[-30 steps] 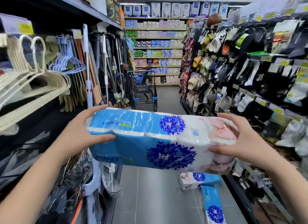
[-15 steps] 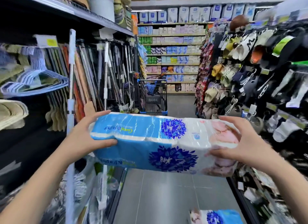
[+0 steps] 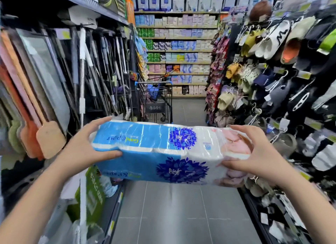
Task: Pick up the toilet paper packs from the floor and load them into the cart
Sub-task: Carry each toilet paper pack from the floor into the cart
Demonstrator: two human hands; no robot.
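The toilet paper pack (image 3: pixel 163 153) is held in the air, crosswise and roughly level, above the grey tiled floor (image 3: pixel 172 216) of a shop aisle; its wrapper is blue and white with dark blue flower prints, turning pink toward its right end. The left hand (image 3: pixel 85 145) grips the pack's left end, fingers curled over the top edge and thumb pressed along the near face; the right hand (image 3: pixel 254 153) grips the right end the same way, fingers over the top and thumb under the near lower edge.

The shopping cart (image 3: pixel 156 102), dark wire with blue trim, stands on the floor further down the aisle, close to the left-hand shelving and well apart from the pack; something blue lies in its basket, but what it is cannot be told. Mop and broom handles (image 3: pixel 81 71) hang along the left side of the aisle; slippers (image 3: pixel 272 40) hang on hooks along the right side; the far shelves (image 3: pixel 178 49) across the end of the aisle are stacked with packaged paper goods.
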